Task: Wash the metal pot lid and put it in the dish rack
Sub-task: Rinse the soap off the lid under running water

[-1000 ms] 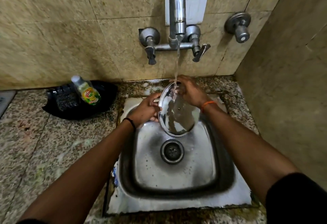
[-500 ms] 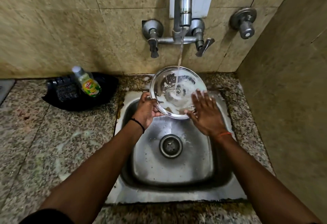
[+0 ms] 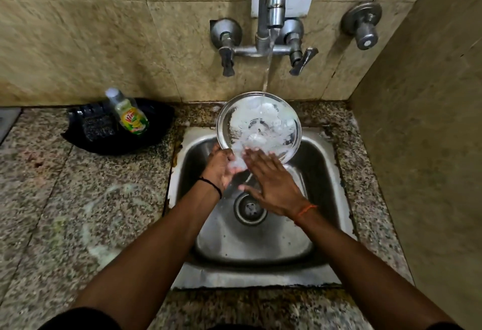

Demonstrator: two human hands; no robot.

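Note:
The round metal pot lid [image 3: 260,123] is tilted over the back of the steel sink [image 3: 323,173], its inner face toward me, with water from the tap [image 3: 268,11] splashing over it. My left hand [image 3: 219,168] grips the lid's lower left rim. My right hand [image 3: 271,186] is flat and spread, fingertips resting on the lid's lower edge. No dish rack is in view.
A black tray [image 3: 156,134] on the granite counter at the left holds a dish soap bottle [image 3: 130,113] and a dark scrubber [image 3: 96,126]. A tiled wall stands close on the right. The sink drain [image 3: 250,208] lies under my hands.
The lid has turned from edge-on to facing me and lifted under the stream. My right hand came off its far rim and now lies flat on its lower edge, moved left.

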